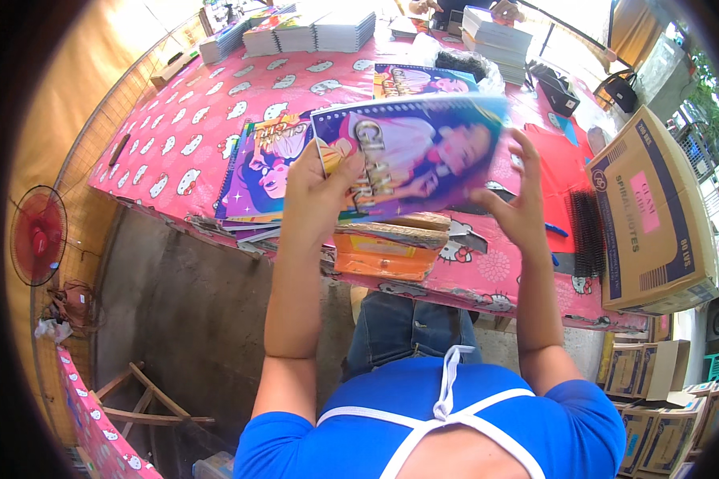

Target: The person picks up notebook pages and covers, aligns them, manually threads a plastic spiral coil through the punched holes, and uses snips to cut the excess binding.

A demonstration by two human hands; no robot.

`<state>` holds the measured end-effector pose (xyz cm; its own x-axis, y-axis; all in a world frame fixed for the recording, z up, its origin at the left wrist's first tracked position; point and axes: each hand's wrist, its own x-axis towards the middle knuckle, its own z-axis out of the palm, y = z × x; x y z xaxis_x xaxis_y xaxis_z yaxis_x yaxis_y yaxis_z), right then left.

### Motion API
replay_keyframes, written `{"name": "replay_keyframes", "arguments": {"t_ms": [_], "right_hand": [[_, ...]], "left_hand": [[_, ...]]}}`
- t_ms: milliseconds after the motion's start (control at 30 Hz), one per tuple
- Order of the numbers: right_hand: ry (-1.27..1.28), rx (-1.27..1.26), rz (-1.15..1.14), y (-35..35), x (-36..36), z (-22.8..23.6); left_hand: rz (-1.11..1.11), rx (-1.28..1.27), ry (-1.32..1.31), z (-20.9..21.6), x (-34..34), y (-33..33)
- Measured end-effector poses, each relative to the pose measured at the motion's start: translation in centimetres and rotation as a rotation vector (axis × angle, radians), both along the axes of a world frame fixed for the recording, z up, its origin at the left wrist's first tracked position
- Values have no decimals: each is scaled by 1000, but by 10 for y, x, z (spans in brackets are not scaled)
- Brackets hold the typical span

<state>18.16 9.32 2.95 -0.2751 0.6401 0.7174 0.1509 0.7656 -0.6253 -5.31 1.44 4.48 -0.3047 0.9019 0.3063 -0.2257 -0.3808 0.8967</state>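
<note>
My left hand is closed on the left end of a spiral notebook, its thumb over the cover. The notebook has a purple cover with a drawn figure and is tilted above the table, slightly blurred. By its right edge, my right hand is open, thumb and fingers apart; whether it touches the notebook I cannot tell. Similar notebooks lie in a pile left of my left hand. Another notebook lies behind the held one. Below is an orange-fronted block with worn brown edges.
The pink patterned table holds notebook stacks at the back. Another person's hand is above a book stack. On the right are a red sheet, black spiral coils, a blue pen and a cardboard box.
</note>
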Motion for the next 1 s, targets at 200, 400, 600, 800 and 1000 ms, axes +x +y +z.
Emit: {"name": "replay_keyframes", "arguments": {"t_ms": [200, 400, 600, 800, 1000], "right_hand": [[154, -441, 184, -23, 29, -54], [-407, -367, 81, -39, 23, -110], [-101, -268, 48, -83, 5, -104], [-421, -99, -654, 70, 157, -92], [-1024, -471, -991, 137, 228, -102]], "left_hand": [[72, 123, 244, 9, 8, -17], [265, 65, 268, -36, 2, -18], [311, -176, 96, -69, 16, -33], [573, 198, 370, -37, 33, -34], [695, 173, 1354, -9, 93, -28]]}}
